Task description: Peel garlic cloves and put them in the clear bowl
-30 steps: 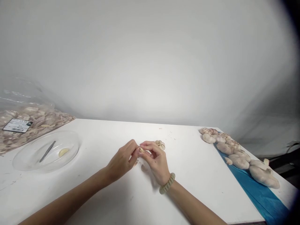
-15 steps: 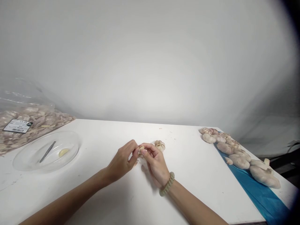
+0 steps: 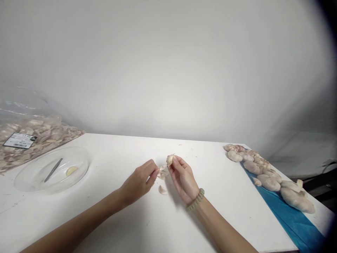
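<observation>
Right hand (image 3: 185, 181): thumb and fingers grip a garlic piece (image 3: 170, 160) above the middle of the worktop (image 3: 118, 225). Left hand (image 3: 136, 183): fingertips pinched together at papery skin (image 3: 162, 172); whether they grip it cannot be told. Toward the left edge, a clear dish (image 3: 31, 184) bears a grey tool (image 3: 53, 170). Garlic bulbs (image 3: 268, 182) line the right edge.

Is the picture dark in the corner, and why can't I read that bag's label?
Head view: darkness curves in at upper right, perhaps the lens edge; the plain pale grey wall brightens softly mid-frame; a faint shadow lies below the right hand; the white rectangular label's small print is too soft to read.
</observation>
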Action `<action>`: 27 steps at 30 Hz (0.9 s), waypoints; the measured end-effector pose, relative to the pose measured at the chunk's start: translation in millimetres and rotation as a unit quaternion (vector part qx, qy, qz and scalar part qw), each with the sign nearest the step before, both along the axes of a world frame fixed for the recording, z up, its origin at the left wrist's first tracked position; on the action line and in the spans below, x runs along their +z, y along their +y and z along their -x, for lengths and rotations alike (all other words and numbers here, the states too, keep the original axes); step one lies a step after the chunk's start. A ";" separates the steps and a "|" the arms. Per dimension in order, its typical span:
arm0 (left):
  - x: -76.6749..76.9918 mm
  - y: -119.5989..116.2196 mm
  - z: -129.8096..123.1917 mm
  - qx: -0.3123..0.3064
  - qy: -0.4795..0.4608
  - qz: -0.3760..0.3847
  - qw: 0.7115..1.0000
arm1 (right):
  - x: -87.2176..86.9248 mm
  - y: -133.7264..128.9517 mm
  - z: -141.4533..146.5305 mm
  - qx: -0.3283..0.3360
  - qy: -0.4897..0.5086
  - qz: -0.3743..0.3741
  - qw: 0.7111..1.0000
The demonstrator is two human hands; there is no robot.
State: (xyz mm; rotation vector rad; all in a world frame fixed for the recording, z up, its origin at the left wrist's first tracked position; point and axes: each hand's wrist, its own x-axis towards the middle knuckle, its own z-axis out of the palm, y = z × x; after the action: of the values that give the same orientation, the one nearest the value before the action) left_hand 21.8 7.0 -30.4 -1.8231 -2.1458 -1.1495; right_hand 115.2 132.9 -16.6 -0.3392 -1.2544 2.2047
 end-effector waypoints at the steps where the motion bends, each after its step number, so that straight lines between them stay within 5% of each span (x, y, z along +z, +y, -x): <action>1: -0.5 -0.1 0.7 -0.001 0.011 0.010 1.000 | -0.6 1.1 0.3 -0.002 0.005 -0.001 1.000; 7: -8.9 1.0 7.6 0.044 0.060 0.068 0.995 | -0.9 3.8 -1.9 -0.013 0.012 -0.005 1.000; 12: -5.7 -1.2 9.9 0.103 0.026 0.037 0.994 | -1.5 -1.4 -4.8 -0.001 -0.023 -0.114 0.993; 19: 9.5 -3.5 3.7 0.033 0.082 -0.171 0.981 | -1.6 -5.9 -5.8 0.010 -0.017 -0.206 0.978; 27: 9.0 -3.4 5.0 0.006 0.102 -0.206 0.973 | -2.4 -6.5 -5.8 0.014 -0.022 -0.224 0.974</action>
State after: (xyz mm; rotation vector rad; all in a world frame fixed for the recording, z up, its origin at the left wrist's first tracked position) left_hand 16.8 3.6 -21.4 -1.6556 -1.6535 -1.2307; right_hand 121.0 126.4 -19.0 -0.1911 -1.7383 1.8705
